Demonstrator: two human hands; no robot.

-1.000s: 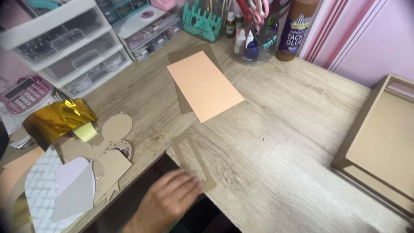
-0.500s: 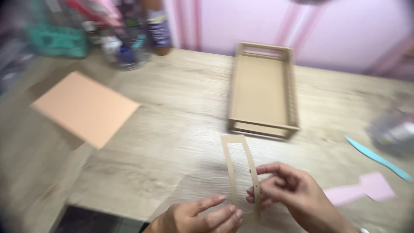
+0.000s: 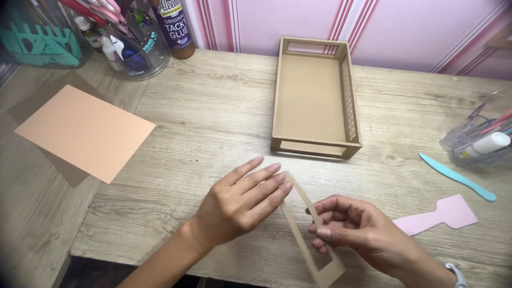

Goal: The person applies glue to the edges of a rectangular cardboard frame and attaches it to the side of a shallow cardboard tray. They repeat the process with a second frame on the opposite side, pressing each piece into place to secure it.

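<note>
desk: we see pale wood-grain planks, matte; everything below is placed relative to the cardboard tray.
cardboard tray: brown rectangular open box, low walls with cut-out slots, right wall looks latticed; stands at the back middle of the desk.
peach sheet: flat smooth card, rectangular, far left of the tray, lying on a darker brown sheet whose edges peek out.
glue bottle: brown, upright, back left of the tray, beside a clear round cup of pens and scissors.
teal organiser: plastic, far back left, blurred.
left hand: in front of the tray, fingers stretched out nearly flat and close together, fingertips resting on the upper end of the cardboard frame.
right hand: front right of the tray, fingers curled in, thumb and forefinger pinching the frame's long right strip.
cardboard frame: thin brown rectangular strip frame, open centre, slanted, just in front of the tray, between our hands.
pink cutout: flat paper, flared shape, front right of the tray.
teal tool: slim plastic blade, right of the tray.
clear holder: right of the tray, holds tubes and pens.
</note>
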